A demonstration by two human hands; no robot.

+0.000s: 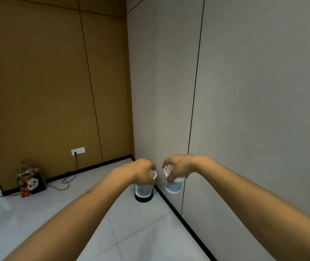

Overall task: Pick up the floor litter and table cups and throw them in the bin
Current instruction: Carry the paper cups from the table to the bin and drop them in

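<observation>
A printed gift bag (31,180) with a panda face stands on the pale tiled floor (37,223) against the brown wall panel (37,81), loose cables (66,182) trailing from a white socket (78,150) nearby. The left hand (141,171), fingers curled from above over the rim, grips a paper cup (143,188), white with a blue band and a small cartoon figure. That cup hangs directly over a dark round bin (143,198) standing in the floor's far corner, where brown panel meets grey wall (244,91). Just beside it, apart, the right hand (179,167) clutches a matching cup (173,183) by its rim, tilted slightly, in front of the grey wall above the black skirting (178,213). Open tile stretches left of the bin; the wall closes in tight on the right.
</observation>
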